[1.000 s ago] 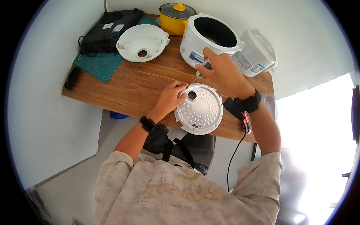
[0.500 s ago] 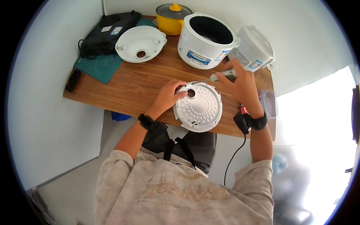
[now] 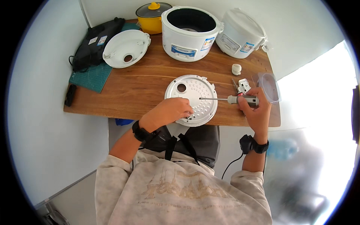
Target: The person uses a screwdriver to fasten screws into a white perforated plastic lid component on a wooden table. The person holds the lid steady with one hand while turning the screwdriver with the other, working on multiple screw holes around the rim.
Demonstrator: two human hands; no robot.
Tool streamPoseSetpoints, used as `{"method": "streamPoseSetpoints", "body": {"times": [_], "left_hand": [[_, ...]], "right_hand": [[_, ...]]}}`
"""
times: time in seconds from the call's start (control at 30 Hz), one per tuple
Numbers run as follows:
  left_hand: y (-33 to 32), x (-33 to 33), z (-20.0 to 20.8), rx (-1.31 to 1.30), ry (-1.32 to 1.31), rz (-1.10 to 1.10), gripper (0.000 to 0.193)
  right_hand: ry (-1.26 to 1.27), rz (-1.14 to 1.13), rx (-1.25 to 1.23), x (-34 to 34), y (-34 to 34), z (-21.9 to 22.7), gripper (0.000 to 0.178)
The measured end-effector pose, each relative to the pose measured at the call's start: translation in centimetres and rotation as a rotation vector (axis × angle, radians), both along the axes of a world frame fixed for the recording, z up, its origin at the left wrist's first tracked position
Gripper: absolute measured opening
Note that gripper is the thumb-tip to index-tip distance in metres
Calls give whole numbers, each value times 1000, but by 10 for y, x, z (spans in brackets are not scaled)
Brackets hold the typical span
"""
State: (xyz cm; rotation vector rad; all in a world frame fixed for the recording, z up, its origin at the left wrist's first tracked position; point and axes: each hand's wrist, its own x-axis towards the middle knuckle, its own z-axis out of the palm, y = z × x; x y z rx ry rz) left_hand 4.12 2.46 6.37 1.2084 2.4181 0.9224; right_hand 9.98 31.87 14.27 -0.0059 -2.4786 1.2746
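My right hand is closed around the grey-and-white handle of a screwdriver. The long metal shaft points left, and its tip is over the middle of a round, dimpled metal inner lid plate. This plate lies near the table's front edge, with a round hole at its upper left. My left hand reaches across the plate's lower left side. Its fingers are curled together beside a small dark fitting near the bottom rim; whatever they pinch is hidden.
On the wooden table stand an open white rice cooker, another white cooker and a yellow pot. A white lid shell lies near a black bag. Right: a white cap, white part, clear container.
My left hand has moved from the plate's upper left rim to its lower part. My right hand has come down and right, bringing the screwdriver level across the plate. The view has shifted slightly.
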Motion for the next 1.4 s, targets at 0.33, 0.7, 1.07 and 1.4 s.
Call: {"method": "streamPoseSetpoints", "body": {"times": [0.33,0.7,1.07,1.4], "left_hand": [[5,6,-4,-40,-50,44,16],[12,11,-4,-94,55,92,11],[25,9,-15,-7,204,81,9],[23,7,-4,57,163,204,14]], "right_hand": [[38,-11,-110,16,10,-16,26],[27,-41,-177,22,14,-30,25],[28,-58,-167,28,18,-30,25],[-13,-64,-198,33,17,-36,24]]}}
